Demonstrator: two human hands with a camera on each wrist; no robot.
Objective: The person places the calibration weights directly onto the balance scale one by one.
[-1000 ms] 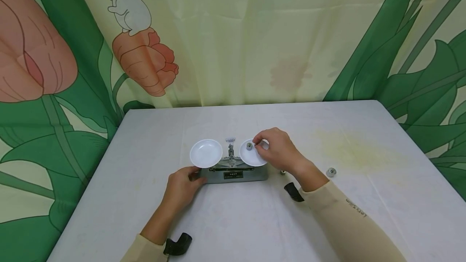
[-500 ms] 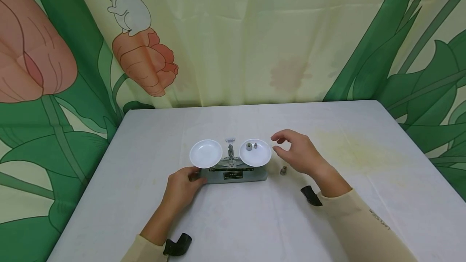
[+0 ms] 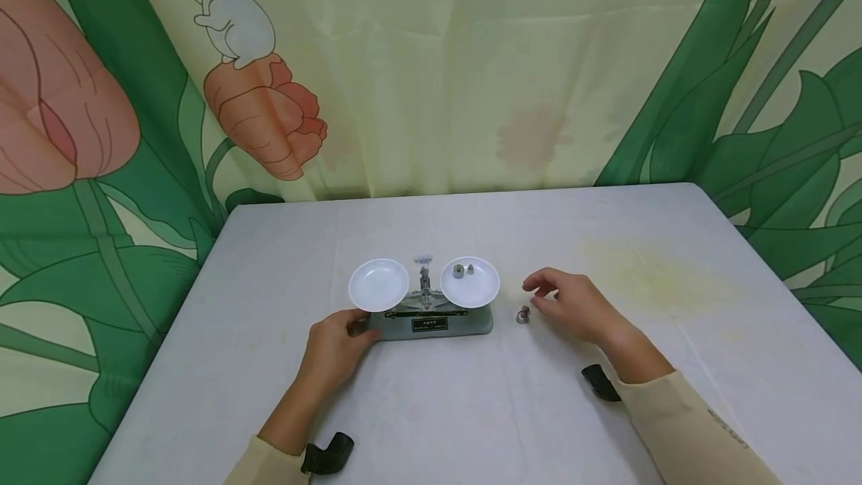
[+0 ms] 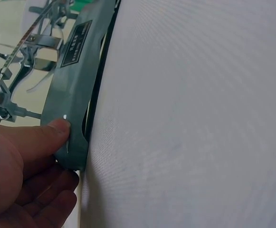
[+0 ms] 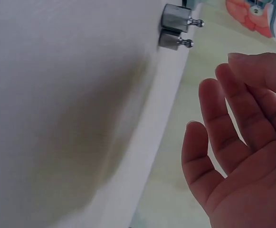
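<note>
A grey balance scale (image 3: 431, 325) with two white pans stands on the table. My left hand (image 3: 337, 348) holds the left end of its base. In the left wrist view the thumb (image 4: 57, 133) presses the front face while the fingers curl round the end. Two small metal weights (image 3: 459, 271) sit in the right pan (image 3: 481, 289); the left pan (image 3: 378, 285) holds nothing. My right hand (image 3: 579, 307) hovers right of the scale, fingers loosely bent and holding nothing. Just left of its fingertips, two knobbed metal weights (image 5: 176, 19) stand side by side on the table.
A white cloth covers the table (image 3: 431, 410), whose back edge meets a printed curtain (image 3: 417, 96). Black bands (image 3: 328, 453) sit at both wrists, by the beige sleeves. The scale's upright pointer (image 3: 425, 275) rises between the pans.
My right hand has let go of the smaller weight in the right pan and drawn back to the right and nearer, beside the weights on the table. My left hand has stayed on the base.
</note>
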